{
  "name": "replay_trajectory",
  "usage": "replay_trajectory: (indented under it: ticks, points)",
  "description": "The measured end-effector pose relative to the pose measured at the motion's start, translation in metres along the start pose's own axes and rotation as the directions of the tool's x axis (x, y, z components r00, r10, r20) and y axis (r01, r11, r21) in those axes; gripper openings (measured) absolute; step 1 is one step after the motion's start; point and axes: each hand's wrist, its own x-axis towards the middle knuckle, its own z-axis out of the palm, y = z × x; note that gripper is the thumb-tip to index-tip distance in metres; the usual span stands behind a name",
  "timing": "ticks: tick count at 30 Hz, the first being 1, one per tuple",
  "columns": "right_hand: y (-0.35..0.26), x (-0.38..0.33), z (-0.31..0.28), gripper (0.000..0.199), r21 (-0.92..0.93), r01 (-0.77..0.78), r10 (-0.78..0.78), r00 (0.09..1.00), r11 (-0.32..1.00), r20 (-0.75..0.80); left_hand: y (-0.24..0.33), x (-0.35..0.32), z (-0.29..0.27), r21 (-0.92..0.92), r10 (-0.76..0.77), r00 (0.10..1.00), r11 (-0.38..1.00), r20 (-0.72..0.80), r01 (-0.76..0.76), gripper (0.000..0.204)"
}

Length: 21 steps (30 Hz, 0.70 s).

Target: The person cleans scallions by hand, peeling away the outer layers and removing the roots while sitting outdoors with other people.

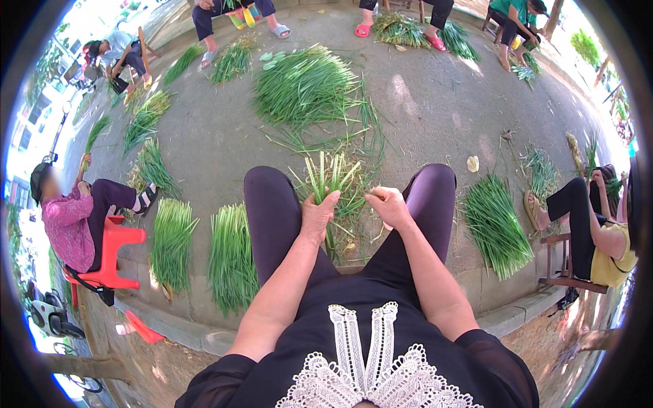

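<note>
Hands: left hand closed around a bunch of green stalks, thumb lying along it; right hand just to the right, apart from the bunch, fingers curled and thumb near the forefinger; whether a scrap is pinched there, I cannot tell.
Bunch's place: between the two knees, above the ground, pale ends fanned toward the far side, darker green showing below the left fist on the near side.
Weight: probably very light, a handful of slim stalks.
Stiffness: pale ends look fairly firm and hold themselves straight; the green leaf part is likely softer and easily bent.
Slip: stalks may slide against one another if the grip loosens, more so if damp, which I cannot tell.
Fragility: likely to bruise or crease under a hard squeeze.
Best hold: around the middle, I judge, where the stalks gather, snug but not crushing, leaving the pale ends free.
Stalk look: slender, whitish to pale green at the far ends, deeper green below, spread unevenly.
Ground beneath: tangled green and straw-coloured litter.
Far pile: a broad heap of long green leaves.
</note>
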Motion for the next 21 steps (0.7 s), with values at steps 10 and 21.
replay_trajectory:
  ticks: [10, 21]
  points:
    - [-0.018, 0.002, -0.013, 0.041, 0.696, -0.36, 0.452, 0.89, 0.621, 0.057, -0.001, -0.006, 0.005, 0.251, 0.014, 0.995, 0.967, 0.1, -0.039, 0.017]
    - [-0.01, 0.006, -0.014, 0.017, 0.757, -0.213, 0.495, 0.853, 0.617, -0.163, 0.003, -0.008, 0.004, 0.226, -0.013, 0.997, 0.974, 0.078, -0.005, 0.016]
